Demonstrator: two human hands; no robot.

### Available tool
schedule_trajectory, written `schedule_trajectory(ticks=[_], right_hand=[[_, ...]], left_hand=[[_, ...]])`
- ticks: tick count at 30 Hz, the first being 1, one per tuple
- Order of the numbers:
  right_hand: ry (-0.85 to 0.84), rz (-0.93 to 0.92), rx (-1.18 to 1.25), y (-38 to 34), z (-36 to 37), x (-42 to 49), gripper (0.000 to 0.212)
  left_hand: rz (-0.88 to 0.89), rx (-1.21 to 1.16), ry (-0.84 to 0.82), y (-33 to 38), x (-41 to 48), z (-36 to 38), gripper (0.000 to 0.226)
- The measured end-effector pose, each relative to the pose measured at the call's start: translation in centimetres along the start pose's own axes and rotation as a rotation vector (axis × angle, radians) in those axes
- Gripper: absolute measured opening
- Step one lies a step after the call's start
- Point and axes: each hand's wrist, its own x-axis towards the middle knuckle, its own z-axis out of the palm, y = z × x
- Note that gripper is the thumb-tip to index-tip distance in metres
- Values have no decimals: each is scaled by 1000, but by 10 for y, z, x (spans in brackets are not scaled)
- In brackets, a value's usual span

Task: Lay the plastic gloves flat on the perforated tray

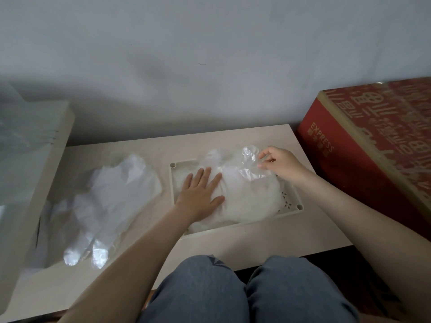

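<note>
Pale table point(256, 236), grey wall point(210, 54) | plastic gloves point(247, 197) crumpled on perforated tray point(289, 206) | left hand point(200, 194) flat, fingers straight, pressing them | right hand point(279, 163) pinches their far edge | step: smoothing; next probably pull taut, release.

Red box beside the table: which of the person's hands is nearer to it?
Right. The right hand pinches the plastic gloves at the far right corner of the tray, toward the red box; the left hand presses them flat on its left half.

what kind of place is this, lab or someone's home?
Likely a home or spare room, not a lab: a low beige laminate table by a plain grey wall, with a red cardboard express shipping box beside it.
</note>
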Motion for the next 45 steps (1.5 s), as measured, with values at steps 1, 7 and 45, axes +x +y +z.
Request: schedule_trajectory(ticks=[1, 7, 45], right_hand=[[31, 5, 2, 2, -3, 0, 22], [207, -125, -99, -2, -5, -11, 38], [-51, -509, -606, 2, -5, -42, 70]], left_hand=[[0, 1, -5, 0, 0, 0, 67], [4, -7, -17, 2, -2, 0, 66], [68, -187, -139, -11, 3, -9, 49]])
